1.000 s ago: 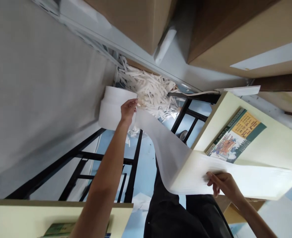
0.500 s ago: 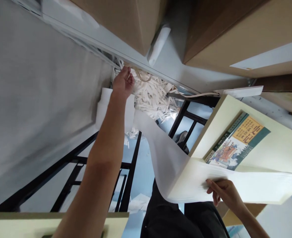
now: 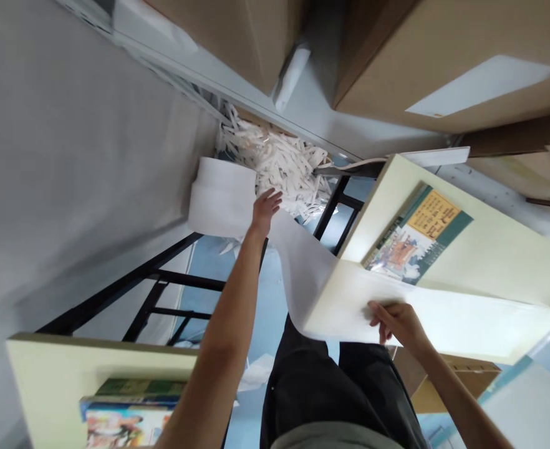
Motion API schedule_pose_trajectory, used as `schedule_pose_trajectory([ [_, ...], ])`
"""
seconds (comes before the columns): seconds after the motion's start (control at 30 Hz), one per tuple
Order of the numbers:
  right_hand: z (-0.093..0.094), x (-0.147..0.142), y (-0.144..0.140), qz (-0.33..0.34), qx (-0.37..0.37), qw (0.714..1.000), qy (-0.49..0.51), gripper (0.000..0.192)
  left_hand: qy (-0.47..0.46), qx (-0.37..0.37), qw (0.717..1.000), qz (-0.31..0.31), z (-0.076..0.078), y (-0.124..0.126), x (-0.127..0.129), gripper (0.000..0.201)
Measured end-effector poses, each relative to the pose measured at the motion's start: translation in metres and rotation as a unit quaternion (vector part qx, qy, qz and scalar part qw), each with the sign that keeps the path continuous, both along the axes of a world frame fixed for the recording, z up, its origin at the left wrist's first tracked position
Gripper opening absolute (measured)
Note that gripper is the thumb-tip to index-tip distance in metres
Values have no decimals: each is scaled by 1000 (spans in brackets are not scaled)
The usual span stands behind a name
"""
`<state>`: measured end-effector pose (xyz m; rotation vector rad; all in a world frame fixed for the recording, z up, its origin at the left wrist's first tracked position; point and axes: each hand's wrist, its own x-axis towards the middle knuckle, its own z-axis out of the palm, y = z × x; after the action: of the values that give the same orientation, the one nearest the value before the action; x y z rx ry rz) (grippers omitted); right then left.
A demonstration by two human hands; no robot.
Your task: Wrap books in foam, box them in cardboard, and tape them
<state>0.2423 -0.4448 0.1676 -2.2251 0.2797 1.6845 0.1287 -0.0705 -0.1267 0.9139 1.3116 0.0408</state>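
A roll of white packing foam [image 3: 223, 196] stands against the grey wall. From it a long strip of foam sheet [image 3: 303, 274] sags across to a pale yellow table [image 3: 485, 262] and lies along its near side. On that table, tilted in view, rests a green and yellow book [image 3: 418, 234], beside the foam. My left hand [image 3: 266, 211] is over the strip close to the roll, fingers apart, holding nothing. With thumb and fingers, my right hand [image 3: 394, 319] pinches the near edge of the strip below the book.
Shredded white paper [image 3: 284, 162] is heaped behind the roll. Cardboard boxes [image 3: 448, 68] sit on a white shelf overhead. Black metal table legs [image 3: 139, 280] stand on the blue floor. Several books [image 3: 125, 418] lie on another pale tabletop [image 3: 36, 374] at lower left.
My left hand has come back from beyond the roll, down and right to the strip, and its fingers have spread. My right hand still pinches the foam edge. The view has shifted.
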Motion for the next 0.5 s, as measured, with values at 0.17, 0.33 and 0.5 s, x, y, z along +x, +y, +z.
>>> schedule_pose_trajectory([
  [0.17,-6,6,10,0,41,999,16,84,51,83,995,-35,99,-76,-42,42],
  [0.33,-13,12,14,2,71,997,25,75,53,200,969,-138,209,-125,-44,42],
  [0.5,-19,13,19,22,118,992,36,70,30,373,885,-277,302,-186,-9,43],
])
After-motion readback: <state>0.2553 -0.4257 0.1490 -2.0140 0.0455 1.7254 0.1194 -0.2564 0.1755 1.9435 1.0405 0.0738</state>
